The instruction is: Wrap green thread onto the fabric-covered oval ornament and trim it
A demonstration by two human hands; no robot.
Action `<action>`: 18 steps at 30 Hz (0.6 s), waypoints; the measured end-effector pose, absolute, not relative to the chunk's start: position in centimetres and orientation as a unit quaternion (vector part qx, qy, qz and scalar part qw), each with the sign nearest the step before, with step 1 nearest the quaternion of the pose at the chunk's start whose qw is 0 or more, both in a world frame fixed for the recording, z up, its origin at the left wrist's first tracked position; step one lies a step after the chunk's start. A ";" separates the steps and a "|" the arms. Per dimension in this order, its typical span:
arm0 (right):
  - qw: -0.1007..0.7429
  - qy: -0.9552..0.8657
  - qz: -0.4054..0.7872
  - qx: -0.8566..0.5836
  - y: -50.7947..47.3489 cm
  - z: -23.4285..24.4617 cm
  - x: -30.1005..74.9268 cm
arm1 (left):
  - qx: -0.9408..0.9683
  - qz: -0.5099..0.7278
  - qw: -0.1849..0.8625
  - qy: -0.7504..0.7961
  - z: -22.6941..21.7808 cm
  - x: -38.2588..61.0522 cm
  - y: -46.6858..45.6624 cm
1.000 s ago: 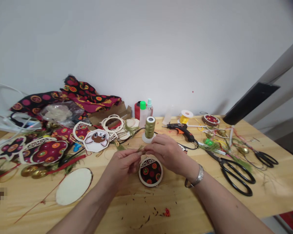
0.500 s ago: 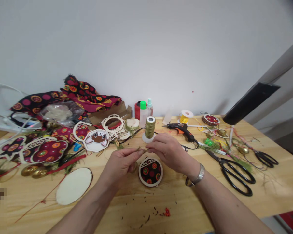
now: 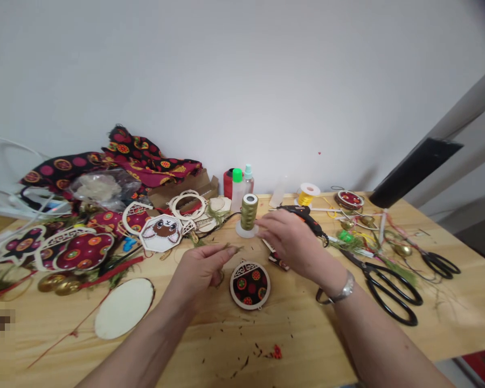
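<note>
My left hand [image 3: 200, 272] pinches a small bunch of olive-green thread [image 3: 233, 249] between thumb and forefinger, the loose ends poking out to the right. Beside the spool of olive-green thread [image 3: 248, 213], my right hand [image 3: 285, 234] has its fingers bent and drawn together, their tips close to the spool's base. Whether a strand lies between them is too fine to see. A round wooden-framed pendant [image 3: 249, 286] with dark flowered fabric lies flat on the table below both hands. Partly under my right hand is another dark patterned piece [image 3: 278, 261].
A glue gun [image 3: 313, 223] and yellow thread spool [image 3: 308, 194] are behind my right hand. Black-handled scissors [image 3: 392, 296] lie to the right. On the left are a white oval disc [image 3: 125, 310], a sheep-face piece [image 3: 160, 233] and patterned cloth [image 3: 145, 156]. Bottles [image 3: 237, 191] stand at the back.
My right hand has come away from the thread bunch and moved right and slightly up, beside the spool. My left hand stays in place, still pinching the bunch.
</note>
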State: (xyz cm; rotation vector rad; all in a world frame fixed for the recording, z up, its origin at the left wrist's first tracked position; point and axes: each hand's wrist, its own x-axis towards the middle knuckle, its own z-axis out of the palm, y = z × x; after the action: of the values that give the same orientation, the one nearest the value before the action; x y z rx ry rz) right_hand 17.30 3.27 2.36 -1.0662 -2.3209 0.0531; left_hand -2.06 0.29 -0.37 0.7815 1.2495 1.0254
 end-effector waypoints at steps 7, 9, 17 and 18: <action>0.099 -0.767 -0.096 -0.626 0.0 3.3 24.8 | 0.293 0.472 0.651 0.517 -0.5 -2.2 0.5; 0.007 -0.735 -0.091 -0.672 -1.8 1.6 28.4 | 0.287 0.475 0.655 0.512 -0.5 -2.1 0.5; -0.007 -0.702 -0.039 -0.712 -6.0 -3.6 35.1 | 0.283 0.480 0.658 0.507 -0.8 -2.2 0.8; 0.001 -0.703 -0.044 -0.709 -6.1 -3.6 35.0 | 0.282 0.480 0.659 0.506 -0.8 -2.2 0.8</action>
State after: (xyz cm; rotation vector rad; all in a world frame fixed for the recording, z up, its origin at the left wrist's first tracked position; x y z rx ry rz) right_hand 34.99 -6.06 -3.64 -2.2272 -2.2083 -0.1388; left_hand -2.23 0.79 -0.82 0.6383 1.1456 1.0872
